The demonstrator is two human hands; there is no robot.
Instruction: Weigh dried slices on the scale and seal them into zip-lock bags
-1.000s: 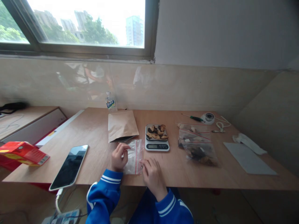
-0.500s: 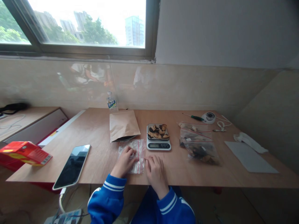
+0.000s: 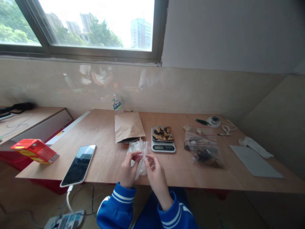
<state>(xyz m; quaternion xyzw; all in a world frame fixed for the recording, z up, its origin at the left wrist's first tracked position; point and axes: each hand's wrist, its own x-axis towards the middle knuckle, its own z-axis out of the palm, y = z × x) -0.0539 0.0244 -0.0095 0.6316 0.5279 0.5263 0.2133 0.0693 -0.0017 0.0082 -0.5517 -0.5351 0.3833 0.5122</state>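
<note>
My left hand (image 3: 130,169) and my right hand (image 3: 154,171) pinch a clear zip-lock bag (image 3: 140,148) between them, near the table's front edge. The bag is crumpled, lifted at its middle, with red lines along the seal. Just beyond it lies a brown paper pouch (image 3: 128,125), its dark mouth facing me. To the right of the pouch stands a white digital kitchen scale (image 3: 171,148). Several dried brown slices (image 3: 163,135), perhaps dried mushroom, are on the scale's plate. The scale's digits are too small to read.
Filled zip-lock bags (image 3: 205,152) lie right of the scale. Farther right are a grey sheet (image 3: 254,163), a white cloth (image 3: 254,147), a screwdriver (image 3: 202,121) and a dome camera (image 3: 214,121). Leftward are a phone (image 3: 78,165) on a cable, a red box (image 3: 35,151) and a bottle (image 3: 117,103).
Both hands have come together on the zip-lock bag and raised its middle off the table. My right hand, formerly beside the bag, now grips it. The view has shifted slightly.
</note>
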